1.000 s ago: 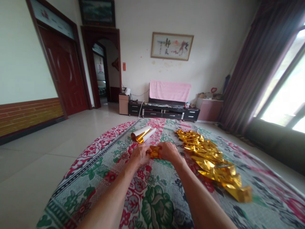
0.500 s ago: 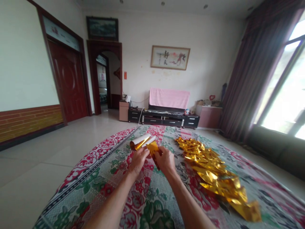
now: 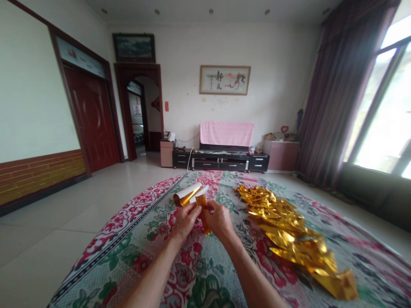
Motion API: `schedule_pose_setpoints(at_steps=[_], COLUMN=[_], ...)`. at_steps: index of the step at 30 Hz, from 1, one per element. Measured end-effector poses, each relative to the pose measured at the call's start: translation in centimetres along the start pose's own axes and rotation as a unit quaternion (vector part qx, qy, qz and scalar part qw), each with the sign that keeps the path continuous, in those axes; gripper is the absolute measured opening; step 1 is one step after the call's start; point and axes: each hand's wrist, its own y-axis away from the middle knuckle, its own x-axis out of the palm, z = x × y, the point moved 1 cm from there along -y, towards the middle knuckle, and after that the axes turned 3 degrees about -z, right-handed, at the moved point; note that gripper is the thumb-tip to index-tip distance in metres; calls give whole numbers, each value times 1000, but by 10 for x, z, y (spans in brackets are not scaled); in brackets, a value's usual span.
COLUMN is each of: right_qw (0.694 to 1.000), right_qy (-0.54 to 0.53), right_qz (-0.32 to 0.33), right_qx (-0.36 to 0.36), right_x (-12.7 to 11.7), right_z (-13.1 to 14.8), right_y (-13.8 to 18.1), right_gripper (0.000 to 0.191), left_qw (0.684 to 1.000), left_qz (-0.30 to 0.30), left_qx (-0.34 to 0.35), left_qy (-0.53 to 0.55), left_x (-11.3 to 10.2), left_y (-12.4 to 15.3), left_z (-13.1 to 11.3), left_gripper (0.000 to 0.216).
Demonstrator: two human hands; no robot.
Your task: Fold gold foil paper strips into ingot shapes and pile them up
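Observation:
Between my hands is a narrow piece of gold foil paper (image 3: 201,201), standing roughly lengthwise away from me. My left hand (image 3: 186,220) pinches its left edge with thumb and forefinger. My right hand (image 3: 219,218) is closed on its right side, fingers curled. Just beyond my left hand lie curled sheets of gold foil paper (image 3: 189,194) with white backs, partly rolled. To the right, a long heap of folded gold foil pieces (image 3: 285,226) stretches over the flowered cloth (image 3: 208,265).
The cloth covers a wide round-edged surface in front of me. Beyond it stand a low black cabinet (image 3: 221,164), a pink cloth (image 3: 226,133) over something upright, and a side cabinet (image 3: 282,156). A curtain (image 3: 334,94) hangs by the window at right.
The foil piece in my hands has turned more upright and looks narrower. My hands have come slightly closer together, the right one shifting left. The view has tilted up a little.

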Motion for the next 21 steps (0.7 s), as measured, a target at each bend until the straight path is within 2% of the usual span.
schedule_pose_setpoints(at_steps=[8, 14, 21], right_qw=[1000, 999, 992], right_qy=[-4, 23, -109], right_qz=[-4, -33, -21], right_qx=[-6, -2, 62], right_x=[-2, -2, -7], right_z=[3, 0, -6], right_y=[1, -3, -11], right_gripper=[21, 18, 18], left_qw=[1000, 999, 999], left_qz=[17, 25, 11], left_qx=[11, -5, -4], left_qy=[-4, -20, -50], left_x=[0, 4, 6], left_y=[1, 4, 1], left_z=[-4, -8, -4], left_gripper=[34, 27, 27])
